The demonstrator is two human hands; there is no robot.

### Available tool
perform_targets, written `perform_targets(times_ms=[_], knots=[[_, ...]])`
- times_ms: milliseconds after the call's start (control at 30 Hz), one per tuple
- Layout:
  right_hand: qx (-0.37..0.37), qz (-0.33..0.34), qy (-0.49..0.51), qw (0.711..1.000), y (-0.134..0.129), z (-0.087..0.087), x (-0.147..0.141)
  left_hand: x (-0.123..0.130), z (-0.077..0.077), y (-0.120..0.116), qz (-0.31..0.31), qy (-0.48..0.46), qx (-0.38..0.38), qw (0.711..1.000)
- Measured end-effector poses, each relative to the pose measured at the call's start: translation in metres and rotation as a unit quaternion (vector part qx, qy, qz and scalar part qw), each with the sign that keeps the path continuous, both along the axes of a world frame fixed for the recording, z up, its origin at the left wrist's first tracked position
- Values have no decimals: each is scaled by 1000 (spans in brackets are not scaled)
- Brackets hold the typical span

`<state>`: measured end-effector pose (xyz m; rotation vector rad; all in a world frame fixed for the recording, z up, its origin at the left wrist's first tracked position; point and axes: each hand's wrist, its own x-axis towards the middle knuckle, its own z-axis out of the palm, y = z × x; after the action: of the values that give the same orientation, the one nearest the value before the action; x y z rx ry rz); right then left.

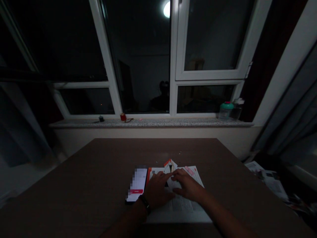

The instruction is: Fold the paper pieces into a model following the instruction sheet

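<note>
On a printed sheet [180, 206] lying on the table, both hands meet over a small piece of folded paper [173, 164] with a white face and an orange-red corner. My left hand [158, 190], with a dark band on its wrist, presses on the paper's left side, fingers bent. From the right, my right hand [187, 185] has its fingertips on the same paper, close to the left fingertips; its thumb lies lower, apart from the index finger. Much of the folded paper is hidden beneath the hands. A small pink object [189, 170], maybe an eraser, rests beyond my right hand.
A lit phone [137, 185] lies left of the sheet on the brown table [99, 178]. Tiny white scraps dot the far side. The window sill [153, 122] holds a red jar [123, 116], a small dark bottle [101, 118] and a green-lidded container [225, 110]. Papers [272, 185] are piled at right.
</note>
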<state>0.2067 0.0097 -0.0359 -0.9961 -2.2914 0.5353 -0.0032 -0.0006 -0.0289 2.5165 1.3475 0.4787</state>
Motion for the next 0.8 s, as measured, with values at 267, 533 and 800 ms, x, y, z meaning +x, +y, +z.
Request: perform_targets(times_ms=[267, 533, 800], knots=[[-8, 15, -27, 999, -6, 13, 1, -5, 4, 0, -46, -27, 9, 999], [16, 19, -51, 998, -4, 8, 6, -28, 6, 14, -110, -23, -42, 993], [31, 10, -74, 997, -3, 9, 5, -29, 13, 17, -157, 45, -9, 986]])
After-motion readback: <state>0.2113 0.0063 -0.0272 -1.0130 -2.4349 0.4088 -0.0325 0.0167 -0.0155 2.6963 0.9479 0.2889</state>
